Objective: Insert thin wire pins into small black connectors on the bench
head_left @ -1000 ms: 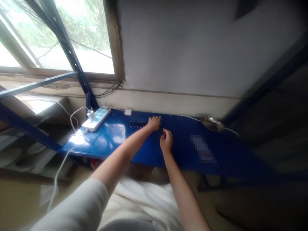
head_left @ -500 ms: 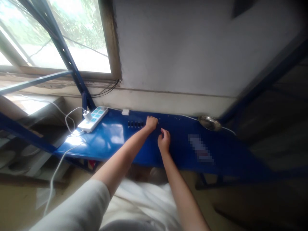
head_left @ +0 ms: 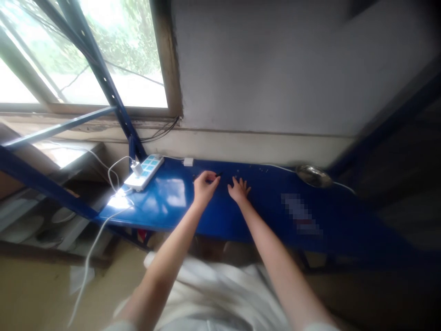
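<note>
My left hand (head_left: 205, 187) is over the middle of the blue table, its thumb and fingers pinched on a small black cylindrical piece (head_left: 219, 174). The piece sticks out to the right of the fingertips. Just to the right, my right hand (head_left: 239, 189) is low over the tabletop with fingers spread, and I see nothing held in it. Tiny pale bits (head_left: 237, 171) lie right beyond its fingertips. Behind my left hand, the row of similar black pieces is mostly hidden.
A white power strip (head_left: 144, 172) with a plugged-in charger lies at the table's left end. A white adapter (head_left: 188, 162) sits at the back edge. More small bits (head_left: 263, 170) lie toward the back. A shiny metal bowl-like object (head_left: 314, 176) and a blurred-out rectangle (head_left: 299, 214) are on the right.
My left hand has drawn back and left from the small bits, and a black piece now shows in its fingers. My right hand has moved forward and its fingers have spread. The view shifted slightly.
</note>
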Demonstrator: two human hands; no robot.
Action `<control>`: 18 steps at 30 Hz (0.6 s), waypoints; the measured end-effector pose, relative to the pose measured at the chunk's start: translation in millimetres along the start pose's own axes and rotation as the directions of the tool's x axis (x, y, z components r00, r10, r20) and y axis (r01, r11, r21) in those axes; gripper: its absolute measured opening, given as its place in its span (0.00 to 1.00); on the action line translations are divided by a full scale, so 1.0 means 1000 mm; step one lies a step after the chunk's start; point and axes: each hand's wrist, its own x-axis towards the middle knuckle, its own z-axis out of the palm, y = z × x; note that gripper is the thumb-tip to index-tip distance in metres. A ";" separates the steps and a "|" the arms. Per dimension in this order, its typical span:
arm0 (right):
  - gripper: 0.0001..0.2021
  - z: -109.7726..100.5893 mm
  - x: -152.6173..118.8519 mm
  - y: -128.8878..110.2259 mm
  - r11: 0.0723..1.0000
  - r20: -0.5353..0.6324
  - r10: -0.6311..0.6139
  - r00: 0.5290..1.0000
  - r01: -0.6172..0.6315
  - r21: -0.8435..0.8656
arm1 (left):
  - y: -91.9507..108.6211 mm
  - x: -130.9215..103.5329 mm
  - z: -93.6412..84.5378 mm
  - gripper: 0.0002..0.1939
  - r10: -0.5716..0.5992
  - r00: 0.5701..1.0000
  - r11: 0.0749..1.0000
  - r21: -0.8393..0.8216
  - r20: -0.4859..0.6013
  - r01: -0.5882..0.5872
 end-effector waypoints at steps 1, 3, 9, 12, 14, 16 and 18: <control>0.20 0.003 0.003 0.000 1.000 0.010 0.003 1.000 -0.003 0.000 | 0.000 -0.006 -0.007 0.09 -0.027 0.999 0.999 -0.034 -0.042 0.025; 0.20 0.007 0.009 0.001 1.000 0.007 -0.021 1.000 0.020 0.018 | -0.001 -0.012 -0.018 0.12 -0.076 0.993 0.994 -0.083 -0.091 0.069; 0.20 0.008 0.015 -0.001 0.997 -0.045 -0.037 0.998 0.040 0.060 | -0.009 -0.014 -0.025 0.16 -0.175 0.979 0.963 -0.226 -0.103 0.149; 0.18 -0.001 0.007 -0.010 0.995 -0.073 -0.053 0.996 0.059 0.075 | -0.012 -0.014 -0.023 0.16 -0.194 0.976 0.955 -0.248 -0.101 0.164; 0.15 -0.011 -0.002 -0.019 0.980 -0.151 -0.113 0.982 0.136 0.148 | -0.013 -0.015 -0.023 0.16 -0.201 0.975 0.953 -0.251 -0.098 0.171; 0.12 -0.022 -0.014 -0.032 0.933 -0.260 -0.175 0.950 0.244 0.265 | -0.015 -0.015 -0.023 0.16 -0.206 0.974 0.951 -0.252 -0.093 0.178; 0.12 -0.036 -0.026 -0.048 0.871 -0.335 -0.149 0.930 0.284 0.400 | -0.016 -0.014 -0.023 0.16 -0.207 0.975 0.950 -0.256 -0.085 0.179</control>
